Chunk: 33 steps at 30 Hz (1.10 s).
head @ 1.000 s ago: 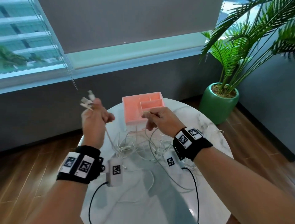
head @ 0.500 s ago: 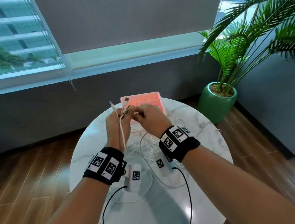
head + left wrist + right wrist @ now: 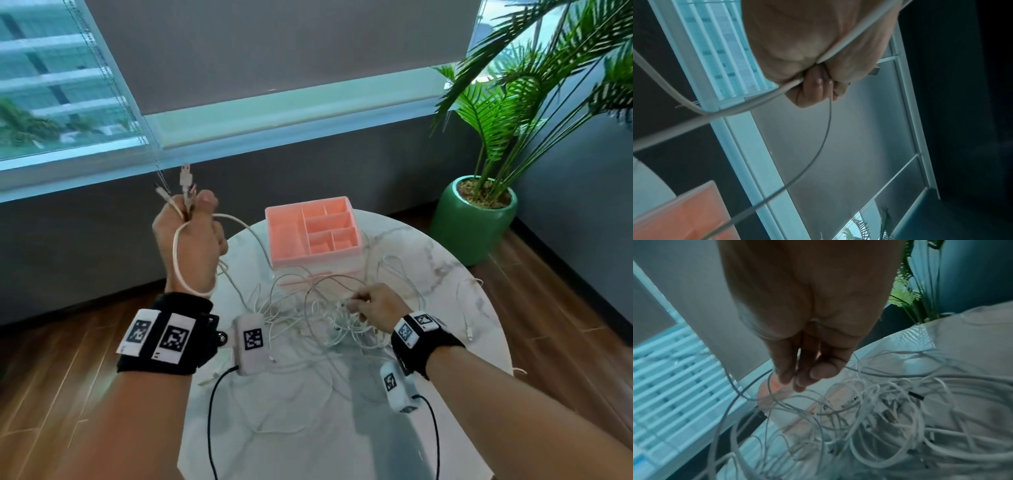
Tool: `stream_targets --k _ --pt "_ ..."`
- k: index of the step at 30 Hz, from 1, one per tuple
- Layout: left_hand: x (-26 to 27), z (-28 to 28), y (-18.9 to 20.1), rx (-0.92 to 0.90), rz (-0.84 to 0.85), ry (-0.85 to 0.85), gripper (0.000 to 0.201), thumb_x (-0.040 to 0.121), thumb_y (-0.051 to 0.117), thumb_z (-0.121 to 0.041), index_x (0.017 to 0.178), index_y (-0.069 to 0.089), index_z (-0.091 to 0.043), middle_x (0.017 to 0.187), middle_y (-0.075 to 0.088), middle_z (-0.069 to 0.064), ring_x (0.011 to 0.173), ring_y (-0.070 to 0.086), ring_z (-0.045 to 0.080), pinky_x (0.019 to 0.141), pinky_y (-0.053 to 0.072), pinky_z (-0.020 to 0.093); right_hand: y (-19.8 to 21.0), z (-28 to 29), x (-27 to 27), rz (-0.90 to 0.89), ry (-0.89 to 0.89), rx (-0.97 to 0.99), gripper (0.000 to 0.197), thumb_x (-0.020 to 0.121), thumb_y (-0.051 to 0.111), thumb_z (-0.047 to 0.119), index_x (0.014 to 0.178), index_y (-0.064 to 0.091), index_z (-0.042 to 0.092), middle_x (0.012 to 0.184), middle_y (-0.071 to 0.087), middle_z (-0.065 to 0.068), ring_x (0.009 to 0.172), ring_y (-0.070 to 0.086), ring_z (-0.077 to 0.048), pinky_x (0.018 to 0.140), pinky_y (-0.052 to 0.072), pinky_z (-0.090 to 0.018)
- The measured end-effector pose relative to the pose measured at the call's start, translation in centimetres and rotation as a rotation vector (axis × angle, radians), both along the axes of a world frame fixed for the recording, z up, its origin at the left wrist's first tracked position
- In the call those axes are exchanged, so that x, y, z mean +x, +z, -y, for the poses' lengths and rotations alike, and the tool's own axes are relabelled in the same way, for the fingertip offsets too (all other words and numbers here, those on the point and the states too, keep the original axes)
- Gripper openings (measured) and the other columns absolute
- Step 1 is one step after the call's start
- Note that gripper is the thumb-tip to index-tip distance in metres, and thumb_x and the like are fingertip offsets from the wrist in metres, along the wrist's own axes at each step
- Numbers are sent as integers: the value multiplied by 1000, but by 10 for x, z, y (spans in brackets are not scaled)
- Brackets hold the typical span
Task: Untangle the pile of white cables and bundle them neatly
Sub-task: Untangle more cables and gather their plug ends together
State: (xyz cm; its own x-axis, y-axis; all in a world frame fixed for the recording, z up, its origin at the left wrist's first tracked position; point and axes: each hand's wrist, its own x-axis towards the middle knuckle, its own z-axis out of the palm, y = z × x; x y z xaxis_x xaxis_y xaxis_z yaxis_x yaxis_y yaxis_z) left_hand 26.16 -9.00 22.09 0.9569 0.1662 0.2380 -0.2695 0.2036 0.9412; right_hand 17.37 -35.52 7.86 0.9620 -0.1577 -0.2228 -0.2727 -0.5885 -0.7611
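Left hand [image 3: 191, 246], raised, grip clenched on looped cable [image 3: 178, 260] with plugs [image 3: 185, 178] upward; right hand [image 3: 376, 308] grip pinching a strand in pile [image 3: 308, 318] on desk [image 3: 445, 274].

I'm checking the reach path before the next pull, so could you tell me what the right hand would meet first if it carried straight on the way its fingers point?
Most likely the tangled white cables: the right hand points down into them, fingertips already among the strands, with the marble table underneath. Depth is unclear.
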Motion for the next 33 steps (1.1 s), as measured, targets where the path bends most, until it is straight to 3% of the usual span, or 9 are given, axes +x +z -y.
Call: stream_targets --k 4,7,11,13,17,23,26,29,33 --pt "-9 9 -2 52 -69 -131 30 103 55 -7 76 54 -19 60 50 -6 36 29 5 39 24 15 25 -13 7 158 -9 202 10 92 68 21 99 68 14 88 70 2 67 68 -12 66 57 -34" --pt "-19 24 -8 75 -101 -230 21 105 51 -7 85 49 -12 63 56 -11 38 27 6 41 23 15 50 -36 17 189 197 188 40 87 74 34 124 59 28 115 63 10 83 66 -9 75 55 -25" --pt "-25 28 -11 63 -73 -249 25 106 54 -14 81 51 -15 67 41 7 40 25 9 43 20 19 56 -58 29 78 437 -27 11 91 69 21 101 71 23 94 66 15 81 61 0 79 46 -22" --pt "-26 25 -8 45 -26 -239 24 107 53 -17 83 52 -11 58 31 2 40 23 9 43 21 19 45 -53 29 49 388 -66 11 91 67 12 99 66 19 97 65 6 81 60 -6 79 48 -25" --pt "-22 15 -5 117 -34 -189 21 104 53 -7 83 52 -8 64 54 -7 42 29 9 40 25 19 39 -37 16 49 230 58 16 93 57 2 89 56 17 88 69 -8 73 65 -18 77 59 -42" --pt "-41 33 -31 615 -51 -269 19 97 66 -7 82 71 -17 53 62 -22 44 49 -8 50 36 15 133 -51 28 398 187 401 21 95 52 -6 98 45 14 72 70 -11 55 59 -20 51 45 -31" --pt "-54 50 -35 561 -5 -371 16 99 58 4 92 69 -5 50 59 -22 45 50 -11 49 36 4 174 -64 28 501 285 510 23 96 50 -8 103 44 13 68 68 -7 54 57 -21 53 47 -32" --pt "-56 58 -25 314 -128 -458 22 104 44 7 102 65 13 59 59 -12 42 49 -4 46 36 4 185 -67 26 579 233 563 22 97 53 -4 112 46 11 74 69 -12 57 59 -22 57 50 -32" --pt "-48 49 -21 221 -137 -502 30 108 45 -14 86 61 -1 52 34 -7 40 25 8 41 19 18 159 -57 31 635 13 540 28 96 64 18 120 49 14 100 68 -20 76 66 -21 65 53 -33"
